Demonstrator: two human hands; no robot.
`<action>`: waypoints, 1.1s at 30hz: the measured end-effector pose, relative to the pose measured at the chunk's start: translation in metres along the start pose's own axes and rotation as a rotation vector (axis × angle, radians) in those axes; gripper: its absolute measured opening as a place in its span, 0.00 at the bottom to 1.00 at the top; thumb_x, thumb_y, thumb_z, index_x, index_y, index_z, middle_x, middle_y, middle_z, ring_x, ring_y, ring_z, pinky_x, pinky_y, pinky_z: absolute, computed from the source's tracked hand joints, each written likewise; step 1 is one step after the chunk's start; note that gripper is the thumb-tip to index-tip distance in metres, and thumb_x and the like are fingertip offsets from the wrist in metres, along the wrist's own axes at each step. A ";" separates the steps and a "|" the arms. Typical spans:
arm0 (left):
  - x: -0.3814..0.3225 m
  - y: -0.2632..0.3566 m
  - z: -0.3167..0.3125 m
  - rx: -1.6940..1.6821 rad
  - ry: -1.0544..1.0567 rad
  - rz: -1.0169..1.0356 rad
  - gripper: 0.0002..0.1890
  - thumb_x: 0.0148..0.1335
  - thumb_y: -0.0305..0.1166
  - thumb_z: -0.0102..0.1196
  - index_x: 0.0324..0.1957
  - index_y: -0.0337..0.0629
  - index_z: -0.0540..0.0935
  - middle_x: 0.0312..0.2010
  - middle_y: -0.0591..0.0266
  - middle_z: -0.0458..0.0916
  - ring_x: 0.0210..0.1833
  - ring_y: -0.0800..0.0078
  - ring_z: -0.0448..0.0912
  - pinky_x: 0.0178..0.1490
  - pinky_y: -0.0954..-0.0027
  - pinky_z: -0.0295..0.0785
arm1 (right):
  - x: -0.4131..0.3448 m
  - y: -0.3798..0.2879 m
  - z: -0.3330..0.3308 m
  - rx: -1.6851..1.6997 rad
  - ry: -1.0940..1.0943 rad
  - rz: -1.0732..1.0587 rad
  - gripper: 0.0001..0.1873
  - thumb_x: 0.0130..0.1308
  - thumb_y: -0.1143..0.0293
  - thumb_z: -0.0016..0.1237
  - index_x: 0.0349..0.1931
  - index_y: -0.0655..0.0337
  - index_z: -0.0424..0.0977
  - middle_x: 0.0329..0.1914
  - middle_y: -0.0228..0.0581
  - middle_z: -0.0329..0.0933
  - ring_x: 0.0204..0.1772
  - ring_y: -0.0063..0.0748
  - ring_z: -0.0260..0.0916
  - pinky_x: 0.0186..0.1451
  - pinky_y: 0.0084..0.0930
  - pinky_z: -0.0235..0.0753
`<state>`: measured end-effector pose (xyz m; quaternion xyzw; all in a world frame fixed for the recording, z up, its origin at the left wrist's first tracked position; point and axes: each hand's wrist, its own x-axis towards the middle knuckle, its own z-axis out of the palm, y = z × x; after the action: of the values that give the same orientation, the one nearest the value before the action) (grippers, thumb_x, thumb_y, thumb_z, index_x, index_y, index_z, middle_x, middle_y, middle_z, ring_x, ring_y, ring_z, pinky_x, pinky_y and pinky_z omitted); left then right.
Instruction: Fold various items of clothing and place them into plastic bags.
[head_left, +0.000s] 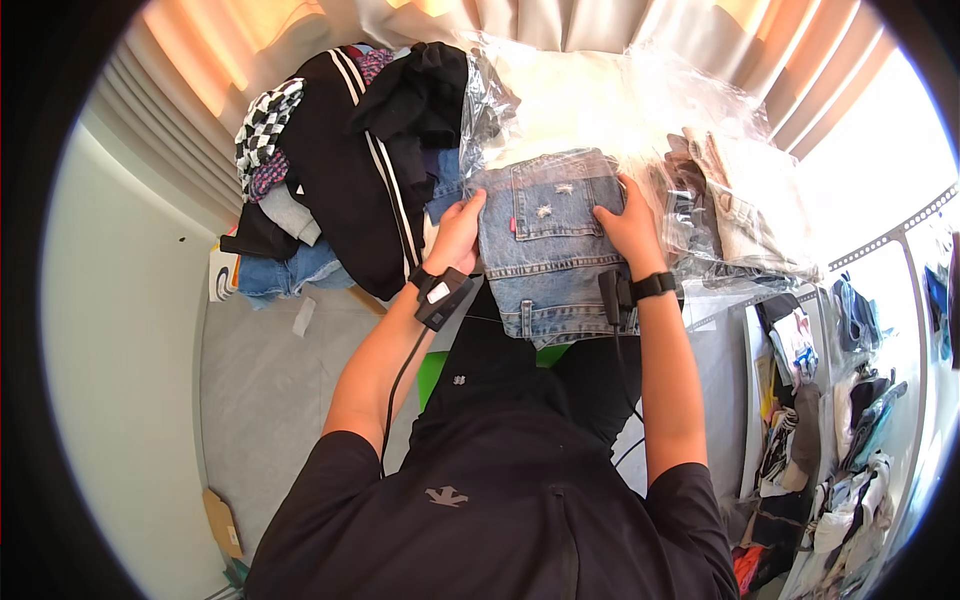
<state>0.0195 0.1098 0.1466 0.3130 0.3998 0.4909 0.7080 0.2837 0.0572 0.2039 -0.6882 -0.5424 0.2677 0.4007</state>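
Folded blue denim jeans (559, 259) lie in front of me, with a back pocket, a red tab and two frayed spots facing up. The far end is under a clear plastic bag (517, 161); how far in it reaches is hard to tell. My left hand (459, 234) grips the left edge of the jeans, thumb on top. On the other side my right hand (631, 229) holds the right edge, its thumb on the pocket and its fingers partly hidden. The waistband end hangs towards my lap.
A heap of clothes (345, 165) fills the left side. Beige folded trousers (742, 202) in clear plastic lie at the right. Metal shelving (907, 232) with stacked clothes stands further right. A curtain (577, 26) hangs behind. Cables run from both wrist-worn devices.
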 end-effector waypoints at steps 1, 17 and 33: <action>0.001 -0.005 0.002 -0.007 0.032 0.064 0.19 0.72 0.39 0.53 0.52 0.30 0.75 0.49 0.53 0.81 0.50 0.69 0.79 0.55 0.67 0.73 | -0.008 0.004 0.003 -0.003 -0.001 0.007 0.36 0.57 0.76 0.59 0.67 0.69 0.60 0.71 0.60 0.62 0.75 0.51 0.57 0.74 0.36 0.59; -0.037 -0.012 0.038 -0.274 0.052 -0.069 0.18 0.75 0.38 0.49 0.52 0.29 0.72 0.49 0.49 0.80 0.49 0.62 0.80 0.55 0.57 0.77 | -0.185 0.101 0.122 1.663 -0.219 0.391 0.39 0.68 0.46 0.52 0.73 0.50 0.52 0.78 0.34 0.51 0.79 0.41 0.47 0.80 0.46 0.42; -0.077 -0.019 0.039 -0.042 -0.003 0.233 0.18 0.76 0.38 0.34 0.52 0.37 0.75 0.44 0.62 0.80 0.41 0.76 0.81 0.47 0.71 0.78 | -0.201 -0.009 0.041 1.762 -0.054 0.784 0.18 0.68 0.72 0.51 0.55 0.67 0.68 0.54 0.48 0.77 0.57 0.46 0.76 0.64 0.46 0.76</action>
<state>0.0467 0.0293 0.1693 0.3431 0.3491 0.5777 0.6531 0.1917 -0.1241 0.1764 -0.2663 0.1127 0.7093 0.6429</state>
